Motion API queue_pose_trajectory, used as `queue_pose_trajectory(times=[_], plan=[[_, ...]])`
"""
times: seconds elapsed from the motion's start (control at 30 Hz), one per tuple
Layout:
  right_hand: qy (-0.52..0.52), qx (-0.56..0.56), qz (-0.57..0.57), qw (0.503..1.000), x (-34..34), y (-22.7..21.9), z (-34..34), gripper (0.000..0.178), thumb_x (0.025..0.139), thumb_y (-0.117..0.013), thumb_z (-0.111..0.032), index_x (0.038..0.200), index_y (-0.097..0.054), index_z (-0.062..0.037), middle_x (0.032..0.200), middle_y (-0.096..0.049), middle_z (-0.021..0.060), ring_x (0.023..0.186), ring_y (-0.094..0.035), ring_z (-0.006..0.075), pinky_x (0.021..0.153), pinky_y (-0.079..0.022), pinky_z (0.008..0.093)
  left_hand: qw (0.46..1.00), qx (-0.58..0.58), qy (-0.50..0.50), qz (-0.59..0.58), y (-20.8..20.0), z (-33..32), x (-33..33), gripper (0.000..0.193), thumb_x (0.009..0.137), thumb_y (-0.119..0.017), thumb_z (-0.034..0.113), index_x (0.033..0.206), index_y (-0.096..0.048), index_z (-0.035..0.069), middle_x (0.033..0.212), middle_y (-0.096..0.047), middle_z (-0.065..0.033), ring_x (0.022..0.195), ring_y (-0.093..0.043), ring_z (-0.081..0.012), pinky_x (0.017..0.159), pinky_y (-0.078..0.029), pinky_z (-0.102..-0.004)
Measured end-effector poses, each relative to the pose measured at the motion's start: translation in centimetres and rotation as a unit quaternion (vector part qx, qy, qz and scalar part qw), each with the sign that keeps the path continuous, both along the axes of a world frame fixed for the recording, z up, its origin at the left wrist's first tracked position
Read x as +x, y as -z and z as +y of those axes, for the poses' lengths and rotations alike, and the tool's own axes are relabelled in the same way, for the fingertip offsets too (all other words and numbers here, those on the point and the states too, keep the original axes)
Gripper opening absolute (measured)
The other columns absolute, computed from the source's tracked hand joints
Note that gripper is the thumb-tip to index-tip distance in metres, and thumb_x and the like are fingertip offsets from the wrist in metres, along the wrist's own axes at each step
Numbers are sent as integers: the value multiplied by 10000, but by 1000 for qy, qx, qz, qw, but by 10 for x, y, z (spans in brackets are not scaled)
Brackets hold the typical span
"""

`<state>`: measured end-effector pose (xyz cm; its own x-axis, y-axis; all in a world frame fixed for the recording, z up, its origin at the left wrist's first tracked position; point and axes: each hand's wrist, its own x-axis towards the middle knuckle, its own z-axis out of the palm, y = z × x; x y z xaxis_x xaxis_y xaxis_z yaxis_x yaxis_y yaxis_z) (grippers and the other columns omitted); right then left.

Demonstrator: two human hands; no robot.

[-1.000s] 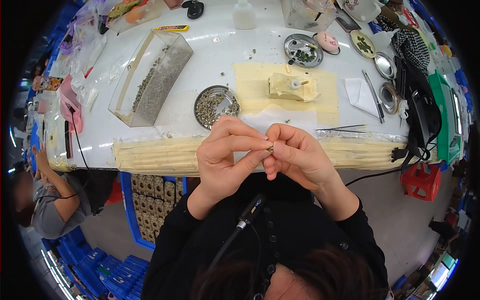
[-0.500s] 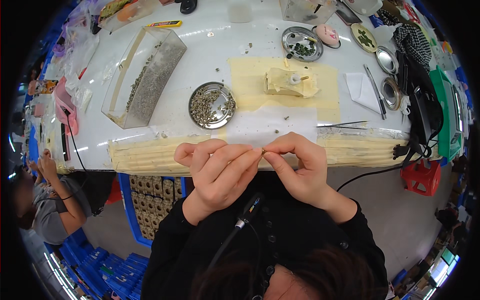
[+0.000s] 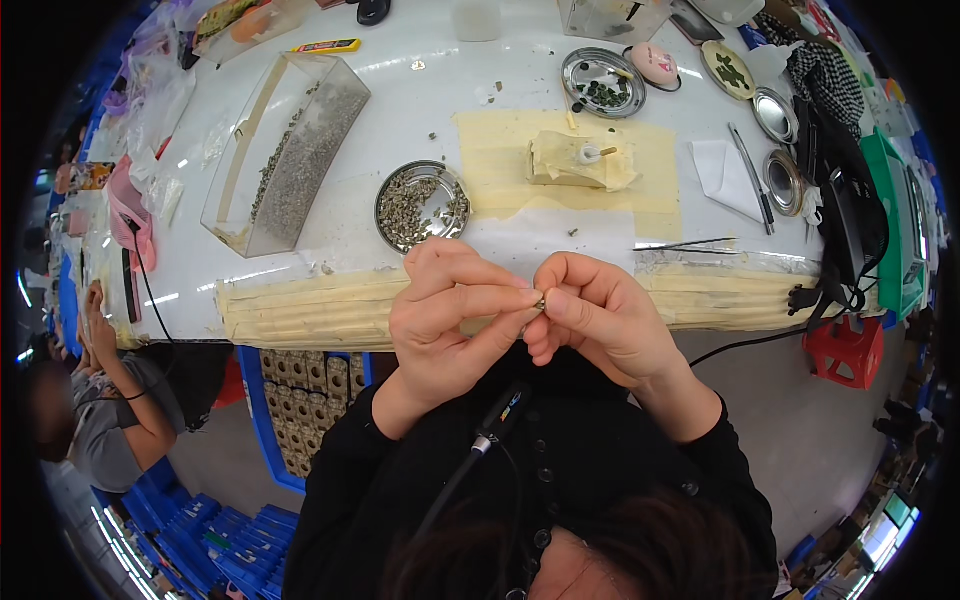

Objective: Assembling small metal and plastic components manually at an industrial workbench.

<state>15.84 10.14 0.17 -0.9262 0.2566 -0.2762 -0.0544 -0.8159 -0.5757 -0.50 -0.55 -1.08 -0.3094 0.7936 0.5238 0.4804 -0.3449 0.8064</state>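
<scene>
White table (image 3: 400, 110), cream tape (image 3: 300, 314)

Held part (image 3: 541, 304) dull metallic. Dish (image 3: 434, 224) silver, bits (image 3: 400, 212) grey-brown. Sleeves (image 3: 345, 440) black. Crate (image 3: 258, 415) blue. Stool (image 3: 845, 348) red. Bin (image 3: 880, 165) green. Oval case (image 3: 655, 66) pink. Cloth (image 3: 822, 75) black-white check. Paper (image 3: 500, 150) pale yellow.

1. Black top (image 3: 400, 490), toward six o'clock, dark round buttons (image 3: 541, 471) down its front.
2. Long black sleeves (image 3: 345, 450), toward half past seven and four.
3. Black connector (image 3: 507, 411), silvery collar (image 3: 483, 445).
4. Black cable (image 3: 440, 510) running toward seven; thin cord (image 3: 519, 490) toward six.
</scene>
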Motion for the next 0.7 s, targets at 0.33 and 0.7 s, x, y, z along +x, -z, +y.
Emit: queue_pose_trajectory(times=[0.33, 0.7], plan=[[82, 166, -49, 981, -5, -4, -8, 134, 979, -584, -121, 1019, -579, 6, 896, -676, 79, 800, -645, 111, 744, -539, 246, 981, 18, -109, 159, -4, -1, 2, 263, 628, -815, 65, 858, -737, 164, 876, -683, 61, 792, -535, -153, 801, -311, -320], [193, 419, -74, 884, -7, -1, -16, 106, 906, -653, -14, 994, -613, 30, 914, -667, 67, 832, -654, 114, 783, -537, 253, 955, 0, -139, 262, -14, -1, 6, 305, 611, -797, 23, 880, -726, 150, 874, -669, 42, 809, -545, -176, 789, -328, -330]])
